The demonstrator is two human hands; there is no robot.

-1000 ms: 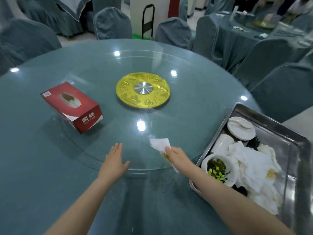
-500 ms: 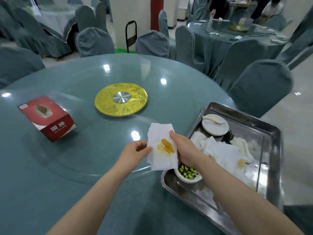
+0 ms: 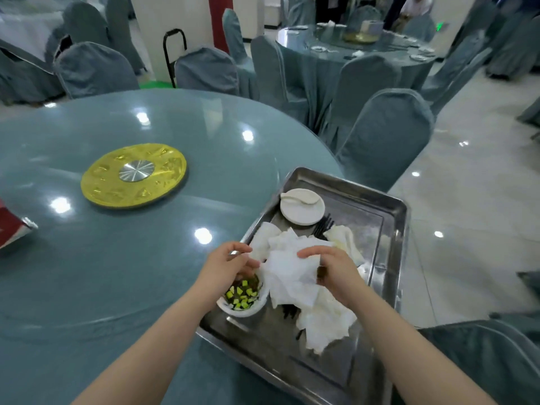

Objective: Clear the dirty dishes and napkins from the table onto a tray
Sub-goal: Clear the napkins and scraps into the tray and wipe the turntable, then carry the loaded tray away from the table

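A steel tray (image 3: 391, 217) sits at the table's right edge. Over its middle, my left hand (image 3: 230, 263) and my right hand (image 3: 333, 266) each pinch a side of a white napkin (image 3: 289, 273) and hold it above the pile of crumpled napkins (image 3: 327, 320). Under my left hand stands a white bowl (image 3: 244, 302) with dark sauce and green bits. A white plate (image 3: 302, 210) with a white spoon lies at the tray's far end, and black utensils (image 3: 323, 226) poke out beside it.
The round teal table (image 3: 117, 273) has a glass turntable with a gold hub (image 3: 134, 175). A red tissue box (image 3: 11, 226) shows at the left edge. Covered chairs (image 3: 385, 133) ring the table, and another set table stands behind.
Both hands have carried the stained napkin from above the table's edge rightward over the tray. My view has turned right, so the tissue box has slid to the left edge.
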